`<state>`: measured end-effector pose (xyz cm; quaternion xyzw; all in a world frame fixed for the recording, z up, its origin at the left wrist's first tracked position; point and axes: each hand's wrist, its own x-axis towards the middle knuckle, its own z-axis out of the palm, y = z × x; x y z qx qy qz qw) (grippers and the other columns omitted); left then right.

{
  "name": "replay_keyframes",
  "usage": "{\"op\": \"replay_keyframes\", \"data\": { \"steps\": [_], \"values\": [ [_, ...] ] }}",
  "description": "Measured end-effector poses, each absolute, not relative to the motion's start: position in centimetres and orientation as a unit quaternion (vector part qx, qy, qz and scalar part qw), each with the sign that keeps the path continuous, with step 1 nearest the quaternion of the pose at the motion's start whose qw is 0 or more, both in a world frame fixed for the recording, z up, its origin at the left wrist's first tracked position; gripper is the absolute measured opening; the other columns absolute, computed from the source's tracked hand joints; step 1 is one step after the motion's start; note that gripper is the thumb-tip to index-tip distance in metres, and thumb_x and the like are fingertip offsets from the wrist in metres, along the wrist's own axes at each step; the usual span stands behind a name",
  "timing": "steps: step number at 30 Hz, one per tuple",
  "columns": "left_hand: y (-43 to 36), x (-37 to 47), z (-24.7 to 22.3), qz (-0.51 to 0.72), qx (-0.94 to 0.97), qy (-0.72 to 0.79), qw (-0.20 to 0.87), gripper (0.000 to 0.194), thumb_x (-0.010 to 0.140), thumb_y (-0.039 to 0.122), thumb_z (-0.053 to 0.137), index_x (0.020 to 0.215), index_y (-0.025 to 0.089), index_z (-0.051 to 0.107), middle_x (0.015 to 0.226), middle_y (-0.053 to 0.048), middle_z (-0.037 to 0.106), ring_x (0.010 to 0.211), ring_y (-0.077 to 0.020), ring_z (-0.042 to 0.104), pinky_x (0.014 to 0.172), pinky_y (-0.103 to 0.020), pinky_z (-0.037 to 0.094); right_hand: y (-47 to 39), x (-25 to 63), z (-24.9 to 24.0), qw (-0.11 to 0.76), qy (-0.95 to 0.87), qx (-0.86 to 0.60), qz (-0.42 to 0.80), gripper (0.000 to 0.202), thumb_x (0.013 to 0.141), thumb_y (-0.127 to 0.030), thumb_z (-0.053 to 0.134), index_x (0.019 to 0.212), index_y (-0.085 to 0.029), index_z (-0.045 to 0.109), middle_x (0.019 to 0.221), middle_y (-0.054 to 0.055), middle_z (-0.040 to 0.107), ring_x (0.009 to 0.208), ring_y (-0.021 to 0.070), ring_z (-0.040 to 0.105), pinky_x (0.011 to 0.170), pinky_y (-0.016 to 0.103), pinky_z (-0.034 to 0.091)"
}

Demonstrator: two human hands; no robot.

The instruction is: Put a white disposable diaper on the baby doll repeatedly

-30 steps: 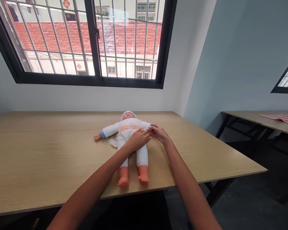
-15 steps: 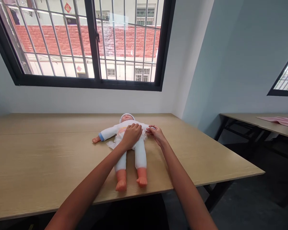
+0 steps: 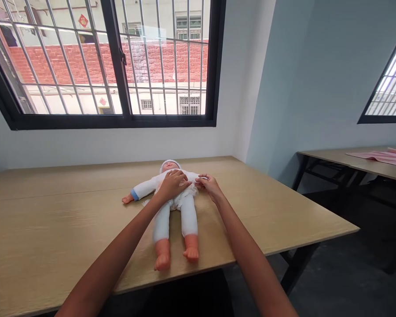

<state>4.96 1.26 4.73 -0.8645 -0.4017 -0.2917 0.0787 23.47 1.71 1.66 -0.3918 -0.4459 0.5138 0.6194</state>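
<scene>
A baby doll [image 3: 189,214] in white clothes and a pale cap lies on its back on the wooden table [image 3: 69,229], feet toward me. My left hand [image 3: 173,184] rests over the doll's belly, fingers bent on a frilly white skirt [image 3: 177,203]. At the doll's arm on the right, my right hand [image 3: 209,186] pinches the edge of the white cloth near the sleeve. The doll's hand on that side is hidden. Its other arm stretches out to the left, with a blue cuff [image 3: 134,194].
Behind the table is a wall with a barred, black-framed window [image 3: 128,121]. A second table [image 3: 343,159] stands at the right with pink cloth [image 3: 383,157] on it. The near table's corner juts out on the right.
The view has turned slightly, so the whole scene sits a little differently. My left hand has shifted slightly over the doll's belly, its fingers now flatter. My right hand stays at the sleeve side.
</scene>
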Motion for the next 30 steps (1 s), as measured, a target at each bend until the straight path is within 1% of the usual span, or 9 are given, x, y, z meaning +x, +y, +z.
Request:
{"op": "replay_keyframes", "data": {
  "steps": [3,6,8,10,13,16,20,24,30],
  "values": [
    [1.1,5.0,5.0,-0.225,-0.888,-0.398,0.051,0.038,0.093,0.047,0.045,0.093,0.021,0.071,0.106,-0.009,0.068,0.111,-0.0271,0.058,0.104,-0.049,0.037,1.8,23.4,1.6,0.624,-0.442,-0.392,0.511,0.022,0.067,-0.008,0.069,0.083,-0.018,0.058,0.064,-0.002,0.068,0.055,0.0109,0.066,0.055,0.020,0.054],
    [1.8,5.0,5.3,-0.173,-0.889,-0.422,0.030,0.041,0.092,0.054,0.044,0.102,0.025,0.072,0.125,-0.010,0.062,0.125,-0.0305,0.050,0.107,-0.056,0.033,1.8,23.4,1.6,0.624,-0.445,-0.390,0.511,0.023,0.066,-0.008,0.069,0.083,-0.018,0.058,0.063,-0.002,0.068,0.055,0.0108,0.065,0.054,0.020,0.054],
    [2.4,5.0,5.4,-0.172,-0.878,-0.445,0.032,0.045,0.090,0.058,0.045,0.105,0.025,0.071,0.136,-0.012,0.055,0.133,-0.0328,0.042,0.107,-0.058,0.032,1.6,23.4,1.6,0.623,-0.448,-0.391,0.508,0.022,0.066,-0.010,0.070,0.083,-0.018,0.058,0.063,-0.002,0.068,0.056,0.0108,0.065,0.055,0.021,0.055],
    [2.5,5.2,5.4,-0.216,-0.860,-0.459,0.046,0.045,0.092,0.055,0.044,0.109,0.021,0.068,0.139,-0.014,0.053,0.133,-0.0319,0.043,0.107,-0.055,0.034,1.5,23.4,1.7,0.625,-0.448,-0.393,0.504,0.023,0.065,-0.011,0.070,0.083,-0.018,0.058,0.063,-0.002,0.068,0.057,0.0110,0.065,0.056,0.021,0.055],
    [1.5,5.7,5.0,-0.287,-0.850,-0.433,0.087,0.040,0.097,0.041,0.038,0.100,0.016,0.069,0.122,-0.013,0.063,0.119,-0.0266,0.055,0.106,-0.047,0.038,1.4,23.4,1.8,0.625,-0.446,-0.394,0.504,0.023,0.064,-0.012,0.071,0.081,-0.019,0.057,0.064,-0.002,0.068,0.057,0.0113,0.065,0.056,0.022,0.055],
    [-0.7,6.3,3.9,-0.266,-0.881,-0.369,0.126,0.042,0.098,0.038,0.036,0.084,0.017,0.069,0.096,-0.010,0.070,0.101,-0.0245,0.061,0.102,-0.046,0.040,1.3,23.2,1.8,0.630,-0.443,-0.396,0.500,0.026,0.063,-0.014,0.073,0.082,-0.019,0.056,0.063,-0.002,0.068,0.057,0.0115,0.065,0.057,0.023,0.055],
    [-3.0,6.9,2.3,-0.237,-0.909,-0.304,0.161,0.040,0.099,0.040,0.038,0.090,0.017,0.069,0.095,-0.011,0.070,0.099,-0.0239,0.061,0.099,-0.041,0.045,1.4,22.4,1.7,0.623,-0.468,-0.394,0.487,0.031,0.059,-0.020,0.075,0.084,-0.020,0.055,0.064,-0.003,0.068,0.059,0.0127,0.065,0.058,0.024,0.052],
    [-3.3,7.3,1.9,-0.217,-0.910,-0.302,0.184,0.044,0.100,0.038,0.035,0.084,0.015,0.069,0.088,-0.010,0.070,0.101,-0.0242,0.061,0.101,-0.043,0.044,1.8,21.5,1.7,0.614,-0.511,-0.391,0.458,0.035,0.056,-0.026,0.074,0.084,-0.020,0.054,0.060,-0.005,0.065,0.056,0.0116,0.061,0.055,0.022,0.047],
    [-3.3,7.5,2.1,-0.231,-0.917,-0.294,0.138,0.043,0.099,0.037,0.036,0.081,0.019,0.070,0.087,-0.012,0.070,0.102,-0.0280,0.060,0.104,-0.046,0.043,1.9,20.9,1.3,0.599,-0.547,-0.391,0.435,0.032,0.058,-0.026,0.073,0.085,-0.020,0.056,0.056,-0.007,0.063,0.053,0.0109,0.059,0.052,0.021,0.044]
  ]
}}
